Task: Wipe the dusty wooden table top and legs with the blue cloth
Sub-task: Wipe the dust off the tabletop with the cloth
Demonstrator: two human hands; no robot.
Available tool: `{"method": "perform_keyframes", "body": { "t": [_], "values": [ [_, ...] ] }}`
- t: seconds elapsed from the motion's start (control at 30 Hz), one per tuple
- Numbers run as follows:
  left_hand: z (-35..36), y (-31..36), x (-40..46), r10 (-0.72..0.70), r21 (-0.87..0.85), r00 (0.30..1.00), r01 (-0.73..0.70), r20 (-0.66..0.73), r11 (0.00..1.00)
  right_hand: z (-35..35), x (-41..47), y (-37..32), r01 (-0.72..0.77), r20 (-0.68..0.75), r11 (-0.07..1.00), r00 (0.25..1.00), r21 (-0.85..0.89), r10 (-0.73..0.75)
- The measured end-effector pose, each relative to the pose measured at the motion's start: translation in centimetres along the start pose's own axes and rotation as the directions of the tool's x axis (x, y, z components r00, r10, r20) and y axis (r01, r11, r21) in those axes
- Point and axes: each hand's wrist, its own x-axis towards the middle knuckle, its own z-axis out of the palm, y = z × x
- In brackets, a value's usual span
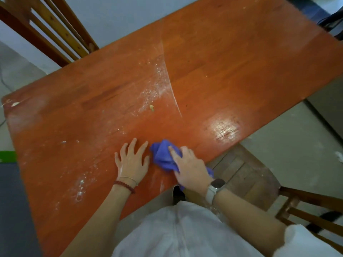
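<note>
Two hands, left hand (132,160) splayed flat, right hand (191,166) pressing blue cloth (163,154)

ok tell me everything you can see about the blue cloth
The blue cloth is a soft, bunched-up rag in blue-violet, crumpled rather than flat. It lies on the wooden table top near its near edge. The right hand presses on it, covering part, with a corner showing past the wrist. The left hand lies flat beside it.
</note>
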Motion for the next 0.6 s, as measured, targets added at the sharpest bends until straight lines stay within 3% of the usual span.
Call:
{"method": "perform_keyframes", "body": {
  "t": [0.03,0.07,0.13,0.2,0.3,0.37,0.47,0.6],
  "values": [
    [-0.1,-0.3,0.1,0.014,-0.016,0.999,-0.014,-0.032,1.0,0.3,-0.5,-0.6,0.042,0.038,0.996,0.998,0.073,-0.044],
    [-0.3,-0.7,0.2,0.017,-0.027,0.998,-0.019,-0.055,0.999,0.0,-0.6,-0.4,0.047,-0.032,0.989,0.999,0.139,-0.043],
    [-0.7,-1.6,0.1,0.004,-0.028,0.997,-0.006,-0.075,1.0,-1.1,0.2,1.8,-0.01,-0.298,0.99,0.953,0.143,0.053],
    [-0.8,-2.7,-0.3,-0.022,-0.028,0.996,0.019,-0.086,0.999,-3.0,1.6,5.0,-0.193,-0.479,0.963,0.838,0.19,0.262],
    [-0.5,-4.6,-1.5,-0.085,-0.041,0.995,0.083,-0.056,0.996,-4.6,3.6,6.9,-0.459,-0.463,0.849,0.713,0.261,0.527],
    [-0.1,-6.1,-2.5,-0.119,-0.05,0.992,0.117,-0.038,0.992,-3.5,4.1,6.1,-0.507,-0.426,0.848,0.74,0.156,0.521],
    [0.1,-8.9,-4.4,-0.17,-0.072,0.985,0.167,-0.032,0.983,-0.7,3.7,3.1,-0.403,-0.393,0.914,0.835,0.042,0.385],
    [0.4,-13.4,-7.3,-0.22,-0.1,0.975,0.216,-0.027,0.971,3.3,1.9,-2.6,-0.303,-0.397,0.952,0.879,-0.034,0.266]
  ]
}}
